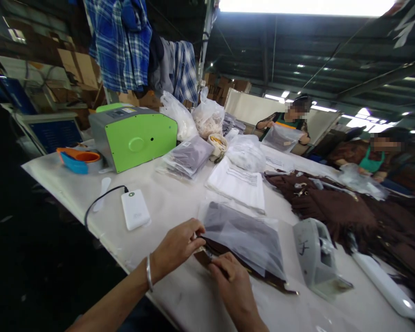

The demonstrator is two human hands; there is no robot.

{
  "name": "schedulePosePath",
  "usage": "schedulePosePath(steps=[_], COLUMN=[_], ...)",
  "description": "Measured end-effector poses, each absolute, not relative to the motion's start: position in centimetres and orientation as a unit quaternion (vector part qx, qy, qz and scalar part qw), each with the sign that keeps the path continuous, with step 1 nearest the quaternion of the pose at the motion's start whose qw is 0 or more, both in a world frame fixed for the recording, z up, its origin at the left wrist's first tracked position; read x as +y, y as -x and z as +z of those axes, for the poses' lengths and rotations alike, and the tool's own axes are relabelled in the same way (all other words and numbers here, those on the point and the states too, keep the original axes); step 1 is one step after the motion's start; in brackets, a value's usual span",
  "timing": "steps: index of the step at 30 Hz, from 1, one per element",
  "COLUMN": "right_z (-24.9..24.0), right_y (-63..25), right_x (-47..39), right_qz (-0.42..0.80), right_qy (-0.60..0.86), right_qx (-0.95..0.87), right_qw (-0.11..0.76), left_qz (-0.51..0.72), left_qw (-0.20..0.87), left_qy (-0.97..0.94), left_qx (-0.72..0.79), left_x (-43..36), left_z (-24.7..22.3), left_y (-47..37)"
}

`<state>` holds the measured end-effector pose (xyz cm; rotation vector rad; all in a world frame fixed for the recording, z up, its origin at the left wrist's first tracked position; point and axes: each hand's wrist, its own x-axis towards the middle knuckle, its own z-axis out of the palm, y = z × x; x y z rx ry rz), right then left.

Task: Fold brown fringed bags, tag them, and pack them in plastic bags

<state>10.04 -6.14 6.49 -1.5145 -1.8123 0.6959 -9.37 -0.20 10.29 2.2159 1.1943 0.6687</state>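
Observation:
A clear plastic bag [244, 237] lies on the white table [180, 203] with a folded brown garment [263, 275] partly inside it. My left hand [178, 246] pinches the bag's open edge at its near left corner. Just below that corner, my right hand [233, 283] presses on the brown garment's end, fingers closed on the fabric. A metal bangle is on my left wrist.
A white power bank [135, 209] with a black cable lies left of my hands. A green machine [133, 136], stacked bagged garments [188, 159], white paper sheets [238, 184], a tape dispenser [316, 258] and a heap of brown clothes [335, 207] crowd the table. Two other people work at the far side.

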Motion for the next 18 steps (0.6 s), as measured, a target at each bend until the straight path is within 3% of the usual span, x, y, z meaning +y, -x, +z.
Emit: schedulePosePath(steps=[3,5,9,18], right_z=[6.5,6.7,7.2,6.7], right_y=[-10.1,-9.8,-9.3,-8.2], right_x=[-5.9,-5.5,-4.4,-0.9], right_qz=[0.304,0.398,0.562,0.623], right_qy=[0.621,0.643,0.625,0.55], right_qx=[-0.654,-0.577,-0.424,-0.258], right_qw=[0.307,0.308,0.337,0.493], left_qz=[0.203,0.169,0.22,0.321], left_qw=[0.104,0.063,0.081,0.106], left_qy=[-0.872,-0.884,-0.859,-0.825], left_qx=[0.433,0.432,0.455,0.452], left_x=[1.5,2.3,2.5,0.6], left_z=[9.1,8.5,8.1,5.8], left_y=[8.6,7.9,7.3,7.9])
